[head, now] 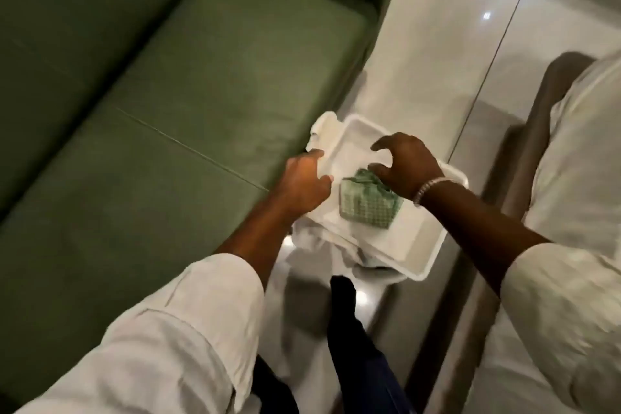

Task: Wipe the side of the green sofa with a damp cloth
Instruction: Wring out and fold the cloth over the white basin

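We note: left hand (304, 183) clamped on near rim of white tray (400, 245). Right hand (405, 166) spread, empty, hovering; green checked cloth (366, 205) just beneath fingers, in tray. Green sofa (151, 94) left of left hand.

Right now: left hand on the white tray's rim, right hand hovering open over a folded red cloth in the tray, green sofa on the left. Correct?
One error: the cloth is green-and-white checked, not red, as the head view shows. The rest stands: left hand on the white tray rim, right hand open above the cloth, green sofa on the left.
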A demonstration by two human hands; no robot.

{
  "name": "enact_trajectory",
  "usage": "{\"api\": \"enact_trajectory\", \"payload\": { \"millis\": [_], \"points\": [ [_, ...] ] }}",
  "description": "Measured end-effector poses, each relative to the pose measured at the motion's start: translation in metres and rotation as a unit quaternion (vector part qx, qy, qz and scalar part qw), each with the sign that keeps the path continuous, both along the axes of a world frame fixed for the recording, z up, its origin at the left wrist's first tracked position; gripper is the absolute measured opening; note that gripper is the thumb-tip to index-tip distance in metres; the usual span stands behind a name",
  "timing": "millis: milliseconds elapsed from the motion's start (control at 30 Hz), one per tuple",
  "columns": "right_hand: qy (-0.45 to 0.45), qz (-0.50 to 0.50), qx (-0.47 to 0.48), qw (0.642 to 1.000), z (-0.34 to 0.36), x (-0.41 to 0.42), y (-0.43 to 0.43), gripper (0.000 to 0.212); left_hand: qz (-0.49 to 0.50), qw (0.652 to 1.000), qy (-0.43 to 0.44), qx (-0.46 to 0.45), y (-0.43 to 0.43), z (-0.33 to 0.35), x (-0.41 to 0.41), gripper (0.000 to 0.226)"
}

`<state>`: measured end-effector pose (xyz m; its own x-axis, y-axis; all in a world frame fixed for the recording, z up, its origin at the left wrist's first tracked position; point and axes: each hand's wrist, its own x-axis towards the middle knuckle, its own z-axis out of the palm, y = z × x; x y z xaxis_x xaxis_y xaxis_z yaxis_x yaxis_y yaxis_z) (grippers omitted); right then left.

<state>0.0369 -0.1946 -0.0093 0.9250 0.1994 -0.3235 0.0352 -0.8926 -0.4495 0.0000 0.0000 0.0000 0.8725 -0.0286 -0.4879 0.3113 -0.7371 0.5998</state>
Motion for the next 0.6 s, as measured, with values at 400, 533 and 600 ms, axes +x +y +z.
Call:
{"api": "enact_trajectory", "payload": {
  "millis": [400, 533, 600],
  "points": [
    [-0.025, -0.221, 0.060, 0.973, -0.114, -0.042, -0.024, 0.022, 0.206, 0.978, 0.005, -0.015, -0.091, -0.094, -0.015, 0.046],
    [-0.074, -0.287, 0.123, 0.947, -0.088, -0.055, -0.018, 0.015, 0.248, 0.965, -0.012, -0.085, -0.074, -0.078, -0.024, 0.053],
    [-0.107, -0.295, 0.143, 0.939, -0.065, -0.071, -0.010, 0.014, 0.240, 0.964, -0.037, -0.109, -0.061, -0.061, -0.036, 0.051]
  ]
}}
